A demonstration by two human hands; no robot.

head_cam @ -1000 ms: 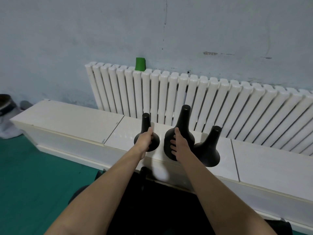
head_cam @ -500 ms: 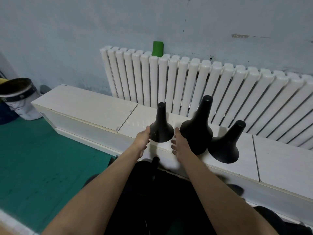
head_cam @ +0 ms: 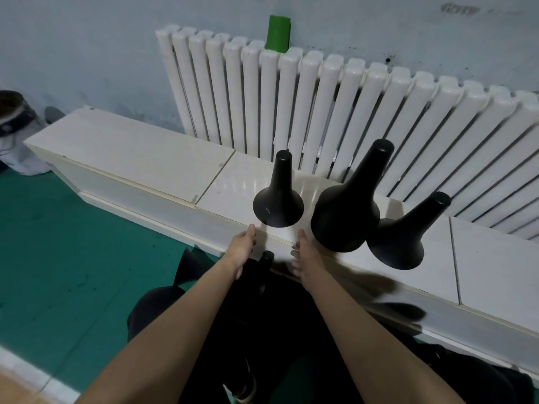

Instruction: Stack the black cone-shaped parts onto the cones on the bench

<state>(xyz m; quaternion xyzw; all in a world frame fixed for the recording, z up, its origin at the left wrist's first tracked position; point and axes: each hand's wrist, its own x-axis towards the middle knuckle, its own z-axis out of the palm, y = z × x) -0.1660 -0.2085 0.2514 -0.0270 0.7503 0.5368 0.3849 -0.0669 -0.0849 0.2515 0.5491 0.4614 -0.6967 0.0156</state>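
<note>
Both hands empty at bench [head_cam: 335, 282] front edge: left hand [head_cam: 240, 247] and right hand [head_cam: 304, 258] loosely open, fingers down, touching no cone; left cone [head_cam: 277, 196] just beyond.

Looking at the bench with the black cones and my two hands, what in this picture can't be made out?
- Head view: the dark parts below the bench edge are hidden by both forearms and lost against dark clothing; their number is unclear.
- Whether the tall middle cone is one part or a stack: no seam shows.
- Fingers of the left hand and right hand are blurred.
- The bucket is cut off by the left edge.
</note>
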